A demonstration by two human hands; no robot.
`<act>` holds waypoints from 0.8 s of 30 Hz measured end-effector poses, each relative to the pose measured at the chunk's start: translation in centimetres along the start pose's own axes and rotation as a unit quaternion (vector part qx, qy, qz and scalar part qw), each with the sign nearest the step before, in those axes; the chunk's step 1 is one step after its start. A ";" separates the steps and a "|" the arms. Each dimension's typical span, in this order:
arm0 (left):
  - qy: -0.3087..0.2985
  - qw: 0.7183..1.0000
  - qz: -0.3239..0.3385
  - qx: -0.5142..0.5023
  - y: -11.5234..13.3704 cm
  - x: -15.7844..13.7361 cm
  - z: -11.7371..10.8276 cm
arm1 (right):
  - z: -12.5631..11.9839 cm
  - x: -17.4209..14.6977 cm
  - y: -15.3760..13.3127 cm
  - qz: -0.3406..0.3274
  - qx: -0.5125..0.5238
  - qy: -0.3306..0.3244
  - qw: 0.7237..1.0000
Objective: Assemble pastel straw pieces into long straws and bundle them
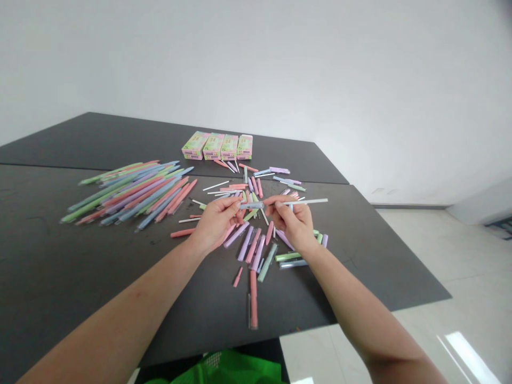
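Note:
In the middle of the view, my left hand (219, 221) is closed on a pale blue pen barrel (252, 206), held level and pointing right. Facing it, my right hand (294, 224) pinches a thin white pen refill (314, 201) that sticks out to the right. A small blue piece (291, 207) also shows between the right fingers. The fingertips of both hands are close together near the barrel's right end. Below them lie loose pen parts, among them a purple barrel (245, 244), a green barrel (268, 262) and a red barrel (254, 300).
On the left of the dark table (100, 282) lies a pile of long pens (136, 194) in several pastel colours. Several small pink and green boxes (214, 145) stand farther back. More refills and caps are scattered around the hands. A white wall (256, 64) rises behind.

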State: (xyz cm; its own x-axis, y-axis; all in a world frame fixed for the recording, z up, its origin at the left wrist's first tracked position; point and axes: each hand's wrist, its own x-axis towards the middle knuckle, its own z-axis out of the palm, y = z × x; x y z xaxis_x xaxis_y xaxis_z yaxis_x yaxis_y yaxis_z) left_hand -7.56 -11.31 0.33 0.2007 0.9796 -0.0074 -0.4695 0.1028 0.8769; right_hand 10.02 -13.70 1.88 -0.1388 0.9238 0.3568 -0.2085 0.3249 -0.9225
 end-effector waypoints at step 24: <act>-0.007 1.000 0.003 -0.016 0.1 0.0 0.1 | 0.4 -0.1 0.3 -0.022 -0.097 0.040 0.994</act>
State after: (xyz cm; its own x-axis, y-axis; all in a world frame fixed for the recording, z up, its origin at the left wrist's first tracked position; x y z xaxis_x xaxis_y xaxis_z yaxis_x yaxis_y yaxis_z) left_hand -7.52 -11.32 0.45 0.2096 0.9778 0.0057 -0.4989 0.1019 0.8606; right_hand 9.62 -13.80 1.60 -0.0539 0.9185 0.3916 -0.0200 0.3911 -0.9201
